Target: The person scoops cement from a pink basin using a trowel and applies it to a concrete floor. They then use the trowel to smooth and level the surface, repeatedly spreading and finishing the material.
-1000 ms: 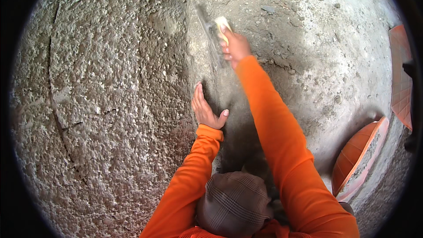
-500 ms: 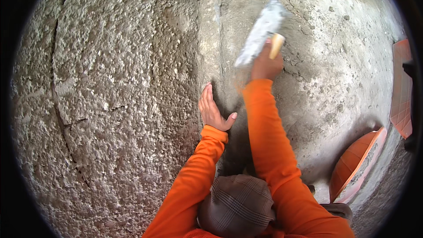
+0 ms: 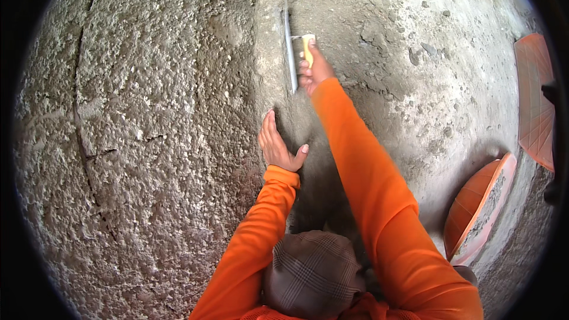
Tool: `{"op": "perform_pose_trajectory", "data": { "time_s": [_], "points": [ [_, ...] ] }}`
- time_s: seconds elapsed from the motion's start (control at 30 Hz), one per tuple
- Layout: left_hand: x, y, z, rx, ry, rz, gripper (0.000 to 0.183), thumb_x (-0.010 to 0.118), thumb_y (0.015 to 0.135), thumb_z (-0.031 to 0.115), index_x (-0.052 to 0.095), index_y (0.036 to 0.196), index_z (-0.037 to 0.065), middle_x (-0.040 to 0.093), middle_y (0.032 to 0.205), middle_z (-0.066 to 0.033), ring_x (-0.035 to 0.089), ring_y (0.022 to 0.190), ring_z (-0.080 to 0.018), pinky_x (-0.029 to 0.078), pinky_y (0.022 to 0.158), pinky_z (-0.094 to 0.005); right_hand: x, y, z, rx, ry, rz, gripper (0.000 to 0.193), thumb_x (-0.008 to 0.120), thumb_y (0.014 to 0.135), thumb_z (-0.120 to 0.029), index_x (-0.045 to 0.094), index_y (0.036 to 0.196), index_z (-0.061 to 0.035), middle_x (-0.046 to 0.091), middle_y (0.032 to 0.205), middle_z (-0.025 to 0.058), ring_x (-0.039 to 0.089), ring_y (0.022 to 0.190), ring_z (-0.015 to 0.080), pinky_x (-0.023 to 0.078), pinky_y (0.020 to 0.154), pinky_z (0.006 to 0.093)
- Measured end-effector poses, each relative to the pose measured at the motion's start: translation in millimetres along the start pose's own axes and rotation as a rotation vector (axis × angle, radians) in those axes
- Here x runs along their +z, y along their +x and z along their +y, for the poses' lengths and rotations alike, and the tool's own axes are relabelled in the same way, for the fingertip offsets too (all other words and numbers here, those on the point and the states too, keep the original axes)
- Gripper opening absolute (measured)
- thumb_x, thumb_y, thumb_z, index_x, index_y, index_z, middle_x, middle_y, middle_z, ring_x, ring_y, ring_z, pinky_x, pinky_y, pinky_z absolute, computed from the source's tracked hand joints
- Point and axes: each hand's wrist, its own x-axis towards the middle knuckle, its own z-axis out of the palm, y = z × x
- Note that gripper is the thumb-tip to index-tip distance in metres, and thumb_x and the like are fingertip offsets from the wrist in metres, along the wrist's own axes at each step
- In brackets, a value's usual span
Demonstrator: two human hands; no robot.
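Observation:
My right hand (image 3: 317,70) is closed round the yellow handle of a plastering trowel (image 3: 290,53). The long metal blade appears edge-on, close to the strip that borders the rough grey plastered surface (image 3: 142,130). Nearer to me, my left hand (image 3: 278,145) lies with straight fingers and thumb spread, against the edge of that rough surface, holding nothing. Between and below my hands the grey surface is in shadow.
On the right, an orange basin (image 3: 477,210) with grey residue stands tilted, and another orange piece (image 3: 535,98) is beyond it. Crumbs of mortar (image 3: 424,52) dot the grey surface. Rounded plaid cloth (image 3: 314,275) fills the bottom middle.
My right hand has swung the trowel to the left, and its blade has turned from showing its broad face to edge-on. My left hand keeps its pose; the whole view has shifted slightly.

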Motion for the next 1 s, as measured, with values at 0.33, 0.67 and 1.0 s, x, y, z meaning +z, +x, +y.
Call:
{"op": "perform_pose_trajectory", "data": {
  "time_s": [0.33,0.67,1.0],
  "points": [
    [-3.1,0.3,2.6,0.008,-0.018,0.000,0.110,0.051,0.087,0.074,0.025,0.158,-0.005,0.038,0.157,-0.0271,0.037,0.143,-0.0458,0.025,0.118,-0.0544,-18.3,3.8,21.7,-0.499,-0.603,0.594,0.056,0.072,0.092,-0.053,0.074,0.089,0.0031,0.066,0.070,0.0100,0.063,0.060,0.0238,0.051,0.062,0.0409],
    [0.6,-0.6,-1.8,-0.008,0.016,-0.031,0.112,0.063,0.079,0.068,0.026,0.157,-0.004,0.040,0.156,-0.0238,0.038,0.143,-0.0414,0.024,0.117,-0.0552,-11.1,-68.8,-13.3,-0.234,-0.140,0.039,0.043,0.062,0.101,-0.048,0.059,0.103,-0.0049,0.045,0.070,-0.0050,0.038,0.050,0.0037,0.027,0.041,0.0202],
    [0.8,2.3,0.5,0.046,0.026,-0.002,0.111,0.053,0.085,0.073,0.025,0.157,-0.006,0.037,0.159,-0.0251,0.036,0.144,-0.0438,0.023,0.118,-0.0538,-23.1,8.9,-21.1,-0.445,-0.415,0.459,0.050,0.071,0.094,-0.052,0.068,0.089,-0.0027,0.054,0.063,0.0013,0.049,0.048,0.0103,0.037,0.042,0.0286]
  ]
}}
